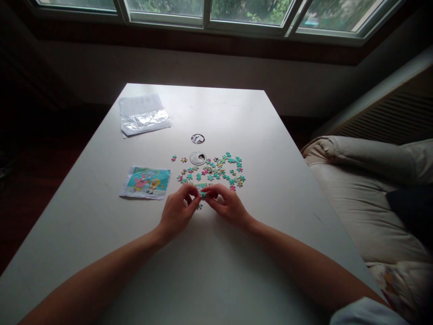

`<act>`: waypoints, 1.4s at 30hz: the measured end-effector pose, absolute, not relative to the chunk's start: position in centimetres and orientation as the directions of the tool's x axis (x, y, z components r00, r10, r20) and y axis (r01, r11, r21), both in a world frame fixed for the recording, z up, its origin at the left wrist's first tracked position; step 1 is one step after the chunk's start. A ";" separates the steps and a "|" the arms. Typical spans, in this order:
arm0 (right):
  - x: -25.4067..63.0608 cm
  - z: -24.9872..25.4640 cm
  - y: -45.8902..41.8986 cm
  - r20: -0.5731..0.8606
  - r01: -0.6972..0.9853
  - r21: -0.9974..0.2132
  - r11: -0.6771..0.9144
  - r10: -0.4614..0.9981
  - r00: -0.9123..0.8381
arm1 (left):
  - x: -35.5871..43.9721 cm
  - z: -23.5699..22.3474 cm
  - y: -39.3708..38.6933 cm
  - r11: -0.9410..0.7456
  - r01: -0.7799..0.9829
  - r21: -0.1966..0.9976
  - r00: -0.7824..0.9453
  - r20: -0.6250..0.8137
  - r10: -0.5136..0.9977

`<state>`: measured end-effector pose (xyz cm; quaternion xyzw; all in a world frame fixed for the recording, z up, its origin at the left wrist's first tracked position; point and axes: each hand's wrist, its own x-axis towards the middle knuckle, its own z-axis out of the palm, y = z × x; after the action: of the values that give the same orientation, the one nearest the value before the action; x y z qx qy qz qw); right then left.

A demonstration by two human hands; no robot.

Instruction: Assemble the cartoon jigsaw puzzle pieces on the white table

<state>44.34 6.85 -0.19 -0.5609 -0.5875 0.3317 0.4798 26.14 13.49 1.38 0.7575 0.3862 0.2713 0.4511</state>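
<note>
My left hand (181,207) and my right hand (230,207) meet over the white table, thumbs and fingers pinched close together. Between the fingertips is a small green jigsaw puzzle piece (203,196), which both hands appear to grip. Just beyond and below the fingers, parts of a few more pieces (200,206) show; my hands hide the rest. Many loose puzzle pieces (219,169), green, pink and yellow, lie spread behind my hands. Left of them lies a picture sheet (150,183) with cartoon figures on a turquoise ground.
A round hole with a grey rim (193,158) and another round opening or disc (198,138) are in the tabletop (230,117). Papers with a clear plastic bag (144,115) lie at the far left. A cream padded seat (352,189) stands along the right side; windows (250,11) are ahead.
</note>
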 end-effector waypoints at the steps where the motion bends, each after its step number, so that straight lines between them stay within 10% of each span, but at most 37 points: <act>1: 44.3 -0.1 6.8 0.173 0.339 -0.931 0.136 0.981 0.082 | 26.1 1.4 13.5 -0.297 0.338 0.893 0.550 0.068 0.832; 10: 44.5 -0.3 6.9 0.119 0.372 -0.926 0.067 0.986 0.119 | 25.8 1.4 14.1 -0.346 0.404 0.847 0.550 0.078 0.832; 20: 44.4 -0.3 7.0 0.136 0.479 -0.877 0.048 0.979 0.151 | 25.3 0.9 14.6 -0.712 0.593 0.376 0.729 0.124 0.673; 42: 44.4 -0.7 7.3 0.196 0.691 -0.721 0.045 0.970 0.141 | 25.4 0.7 14.4 -0.718 0.588 0.373 0.736 0.121 0.666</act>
<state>44.36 7.34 -0.70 -0.6634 -0.6261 0.1932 0.3613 25.39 14.43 0.70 0.9185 0.3412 0.1240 0.1567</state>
